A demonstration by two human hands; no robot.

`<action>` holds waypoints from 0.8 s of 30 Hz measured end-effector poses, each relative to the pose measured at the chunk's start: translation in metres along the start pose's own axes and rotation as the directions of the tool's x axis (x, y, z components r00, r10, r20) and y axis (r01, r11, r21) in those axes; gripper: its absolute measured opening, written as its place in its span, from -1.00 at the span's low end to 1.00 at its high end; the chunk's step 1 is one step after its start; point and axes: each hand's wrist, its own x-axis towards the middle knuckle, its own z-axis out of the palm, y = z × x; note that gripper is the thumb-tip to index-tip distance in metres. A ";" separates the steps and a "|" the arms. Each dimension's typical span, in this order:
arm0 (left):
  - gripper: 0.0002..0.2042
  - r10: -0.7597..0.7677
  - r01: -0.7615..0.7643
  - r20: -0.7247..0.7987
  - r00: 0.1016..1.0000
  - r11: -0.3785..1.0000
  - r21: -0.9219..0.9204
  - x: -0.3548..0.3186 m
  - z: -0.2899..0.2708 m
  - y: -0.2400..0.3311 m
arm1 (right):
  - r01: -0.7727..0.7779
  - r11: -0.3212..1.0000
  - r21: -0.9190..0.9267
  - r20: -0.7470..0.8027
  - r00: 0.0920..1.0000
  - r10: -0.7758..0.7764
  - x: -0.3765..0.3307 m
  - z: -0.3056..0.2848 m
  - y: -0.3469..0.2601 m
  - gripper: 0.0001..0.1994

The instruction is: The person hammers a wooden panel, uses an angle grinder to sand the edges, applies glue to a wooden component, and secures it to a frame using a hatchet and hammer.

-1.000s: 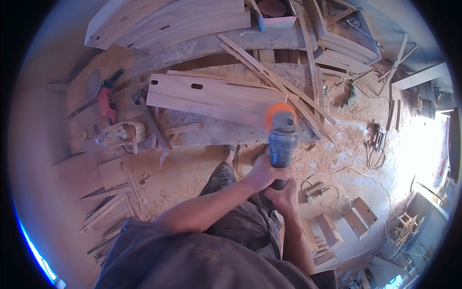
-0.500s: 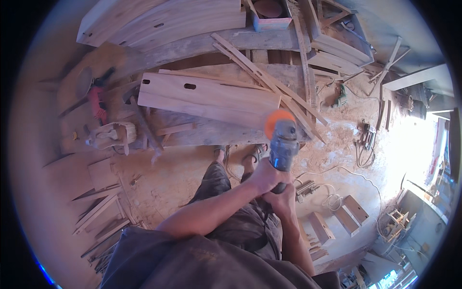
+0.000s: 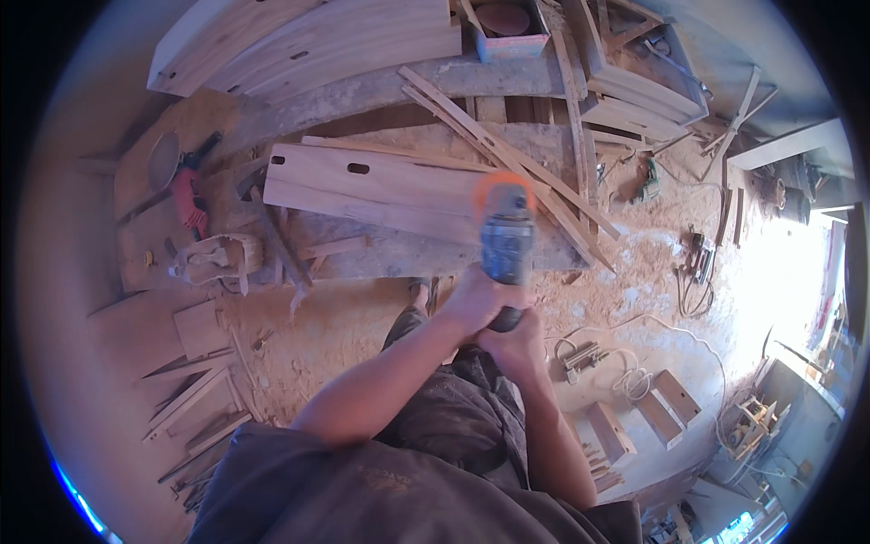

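Above a sawdust-covered workshop floor (image 3: pixel 634 290), a person looks down at both of their own hands wrapped around a power tool. That power tool (image 3: pixel 506 243), a blue-grey angle grinder with an orange guard at its far end, points away from the body and is blurred. Left hand (image 3: pixel 471 304) is clenched around the rear of the tool's body; right hand (image 3: pixel 515 349) grips the tail end just below it, fingers closed. Both forearms rise from the lower edge over dark, dusty trousers (image 3: pixel 453 417).

Beyond the grinder lies a long pale wooden plank (image 3: pixel 381 186) with two slots cut into it, resting on a low bench. Thin wooden strips (image 3: pixel 507 159) lie crossed over the plank's right end. To the left a red power drill (image 3: pixel 188 201) rests on a board, and near it sits a cream cloth bag (image 3: pixel 217 258). At the top edge stands a small blue-sided box (image 3: pixel 507 27) holding a round brown disc. Small wooden boxes (image 3: pixel 675 399) and a coiled white cable (image 3: pixel 630 381) lie on the floor at the right.
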 end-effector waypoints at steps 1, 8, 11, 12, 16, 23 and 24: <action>-0.81 -0.014 0.014 -0.013 1.000 0.999 -0.045 -0.005 -0.012 0.002 | 0.010 0.999 -0.038 0.006 1.000 -0.010 0.001 0.005 -0.004 -0.64; -0.76 0.042 -0.042 -0.015 0.999 0.999 -0.015 -0.004 -0.019 0.008 | -0.074 0.996 -0.041 -0.001 0.997 0.074 0.001 0.013 -0.022 -0.68; -0.69 0.026 -0.027 0.006 1.000 0.988 0.152 0.006 0.003 0.000 | -0.150 0.989 0.002 -0.042 0.988 0.150 -0.008 0.001 -0.014 -0.68; -0.70 0.048 -0.051 0.024 0.999 0.989 0.136 0.006 0.004 -0.002 | -0.143 0.990 0.011 -0.075 0.987 0.144 -0.011 0.001 -0.015 -0.67; -0.73 0.053 -0.053 0.003 0.999 0.981 0.185 -0.020 -0.042 0.005 | -0.135 0.978 -0.160 0.006 0.991 0.137 -0.015 0.037 -0.024 -0.64; -0.82 0.003 -0.058 -0.151 0.988 0.933 -0.355 -0.059 -0.135 0.029 | 0.084 0.955 -0.284 0.196 0.980 -0.028 0.009 0.128 -0.043 -0.53; -0.82 0.021 -0.072 -0.136 0.990 0.924 -0.376 -0.060 -0.143 0.033 | 0.103 0.951 -0.290 0.200 0.979 -0.045 0.009 0.134 -0.052 -0.51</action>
